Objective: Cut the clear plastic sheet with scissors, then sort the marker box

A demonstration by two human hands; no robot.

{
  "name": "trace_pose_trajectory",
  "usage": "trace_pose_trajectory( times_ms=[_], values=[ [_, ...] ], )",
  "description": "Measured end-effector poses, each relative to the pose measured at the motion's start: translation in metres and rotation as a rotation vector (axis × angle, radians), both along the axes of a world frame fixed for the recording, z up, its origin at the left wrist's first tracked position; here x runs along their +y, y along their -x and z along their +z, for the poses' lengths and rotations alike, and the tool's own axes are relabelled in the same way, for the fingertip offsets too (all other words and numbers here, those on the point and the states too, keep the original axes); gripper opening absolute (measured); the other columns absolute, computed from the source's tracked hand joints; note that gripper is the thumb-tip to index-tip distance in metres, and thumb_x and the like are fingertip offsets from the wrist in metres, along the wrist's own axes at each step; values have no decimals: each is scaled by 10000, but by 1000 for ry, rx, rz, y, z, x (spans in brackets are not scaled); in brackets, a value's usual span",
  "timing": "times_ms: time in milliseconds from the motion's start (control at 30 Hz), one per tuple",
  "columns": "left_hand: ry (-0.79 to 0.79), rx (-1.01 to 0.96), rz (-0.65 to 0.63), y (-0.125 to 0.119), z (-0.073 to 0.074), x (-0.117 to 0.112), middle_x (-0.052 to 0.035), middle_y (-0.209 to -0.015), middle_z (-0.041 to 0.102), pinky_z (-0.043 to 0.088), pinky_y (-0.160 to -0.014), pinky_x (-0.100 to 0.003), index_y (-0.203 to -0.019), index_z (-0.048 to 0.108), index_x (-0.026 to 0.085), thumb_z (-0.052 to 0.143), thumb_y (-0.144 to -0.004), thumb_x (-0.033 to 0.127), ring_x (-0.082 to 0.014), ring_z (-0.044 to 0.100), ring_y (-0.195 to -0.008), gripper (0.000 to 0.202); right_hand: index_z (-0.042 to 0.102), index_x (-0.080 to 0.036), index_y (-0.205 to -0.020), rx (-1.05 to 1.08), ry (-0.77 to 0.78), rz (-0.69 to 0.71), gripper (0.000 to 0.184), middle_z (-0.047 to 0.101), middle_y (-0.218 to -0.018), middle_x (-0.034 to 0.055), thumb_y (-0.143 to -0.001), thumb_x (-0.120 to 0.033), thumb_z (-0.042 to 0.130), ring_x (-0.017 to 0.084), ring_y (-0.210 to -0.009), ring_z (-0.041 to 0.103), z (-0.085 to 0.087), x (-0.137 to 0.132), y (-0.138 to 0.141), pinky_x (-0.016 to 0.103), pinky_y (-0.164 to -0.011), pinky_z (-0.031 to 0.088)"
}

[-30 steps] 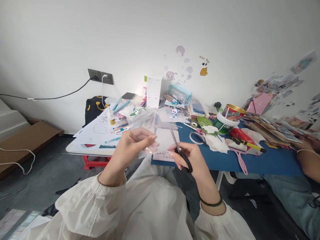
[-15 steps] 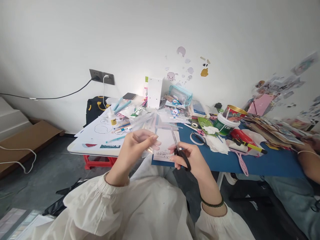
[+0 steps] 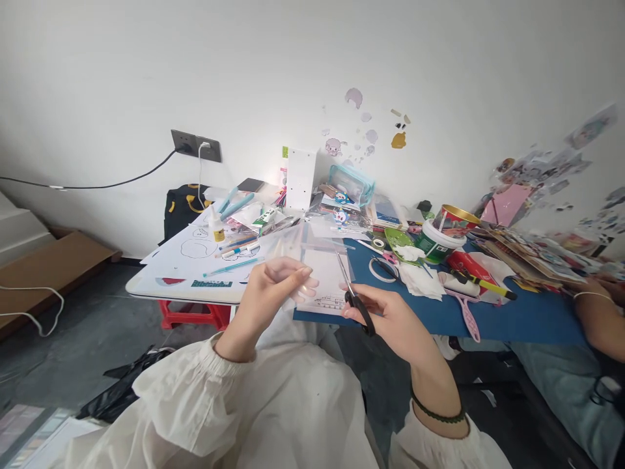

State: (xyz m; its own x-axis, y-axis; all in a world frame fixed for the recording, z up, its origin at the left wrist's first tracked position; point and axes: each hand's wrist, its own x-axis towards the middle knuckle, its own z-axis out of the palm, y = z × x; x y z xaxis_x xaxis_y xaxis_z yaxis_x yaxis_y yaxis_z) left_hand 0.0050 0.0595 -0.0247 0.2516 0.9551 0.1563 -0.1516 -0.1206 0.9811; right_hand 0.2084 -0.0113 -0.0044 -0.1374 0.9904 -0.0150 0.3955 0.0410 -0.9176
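Note:
My left hand pinches a thin, clear plastic film between thumb and fingers, in front of the table's edge. The film is see-through, so its outline is hard to make out. To the right, my right hand holds scissors with black handles, their blades pointing up and away from me. The blades look nearly closed and are apart from my left hand. Behind the hands, a white sheet with small printed figures lies on the blue table surface.
Pens, a glue bottle and drawings cover the white table at left. To the right are a tape roll, crumpled tissue, a green-and-white tub and a pink handled tool. Another person's arm rests at far right.
Both hands have shifted slightly right against the table. My right hand with the scissors is a little farther from my left hand, and its forearm has swung to the right.

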Motion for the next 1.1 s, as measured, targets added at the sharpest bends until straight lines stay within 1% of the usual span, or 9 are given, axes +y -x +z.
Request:
trace_pose_trajectory(
  times_ms=[67, 133, 200, 300, 367, 433, 633, 900, 1100],
  values=[
    [-19, -18, -10, 1, 0, -1, -38, -687, 734, 514, -505, -214, -777, 677, 154, 692, -757, 334, -154, 670, -578, 182, 658, -248, -1112, 36, 26, 18, 342, 652, -794, 19, -791, -365, 655, 195, -764, 626, 0, 1, -2, 320, -725, 492],
    [-25, -11, -18, 2, 2, -1, -38, -692, 736, 505, -487, -209, -771, 680, 156, 685, -763, 336, -158, 674, -588, 180, 649, -224, -1081, 137, 53, 41, 321, 601, -723, -4, -796, -371, 653, 147, -639, 605, -2, 2, -2, 298, -687, 475],
    [-20, 12, -27, 4, 4, -3, -43, -685, 735, 490, -456, -206, -765, 683, 154, 682, -765, 349, -168, 679, -586, 194, 642, -192, -1045, 259, 68, 64, 347, 559, -675, -18, -777, -410, 669, 108, -524, 550, -4, 3, -1, 280, -606, 447],
    [-26, 33, -59, 6, 7, -6, -40, -657, 729, 470, -425, -204, -766, 689, 156, 691, -755, 357, -171, 674, -558, 201, 652, -155, -940, 381, 47, 78, 399, 532, -615, -22, -722, -486, 703, 83, -451, 469, -6, 3, 3, 263, -511, 387],
    [-41, 28, -65, 6, 9, -8, -36, -647, 726, 475, -437, -207, -763, 694, 160, 695, -754, 346, -167, 672, -555, 186, 651, -155, -856, 424, 13, 58, 398, 526, -600, -24, -682, -504, 729, 76, -436, 444, -6, 4, 7, 260, -484, 365],
    [-51, 7, -65, 6, 10, -9, -28, -639, 722, 481, -458, -207, -751, 697, 166, 698, -756, 332, -159, 669, -560, 166, 647, -161, -822, 445, -4, 33, 393, 528, -595, -26, -650, -498, 753, 77, -430, 435, -5, 4, 11, 262, -471, 364],
    [-35, -71, -112, 9, 15, -13, 8, -607, 707, 460, -463, -175, -722, 698, 189, 708, -761, 291, -118, 648, -537, 110, 673, -159, -911, 435, -40, -39, 499, 522, -564, -27, -580, -512, 795, 75, -428, 395, -1, 1, 20, 262, -452, 382],
    [-42, -51, -120, 11, 21, -18, 16, -582, 689, 447, -447, -167, -721, 696, 189, 709, -765, 279, -110, 636, -519, 101, 692, -147, -917, 379, -72, -21, 464, 493, -555, -32, -600, -470, 800, 53, -424, 342, -1, -1, 18, 245, -437, 346],
    [-40, -29, -61, 10, 23, -22, 30, -480, 604, 438, -422, -184, -725, 688, 170, 711, -755, 290, -122, 610, -474, 126, 687, -152, -900, 408, -141, -44, 398, 505, -585, -24, -625, -419, 795, 49, -427, 343, -8, -1, 23, 231, -415, 312]
  ],
)
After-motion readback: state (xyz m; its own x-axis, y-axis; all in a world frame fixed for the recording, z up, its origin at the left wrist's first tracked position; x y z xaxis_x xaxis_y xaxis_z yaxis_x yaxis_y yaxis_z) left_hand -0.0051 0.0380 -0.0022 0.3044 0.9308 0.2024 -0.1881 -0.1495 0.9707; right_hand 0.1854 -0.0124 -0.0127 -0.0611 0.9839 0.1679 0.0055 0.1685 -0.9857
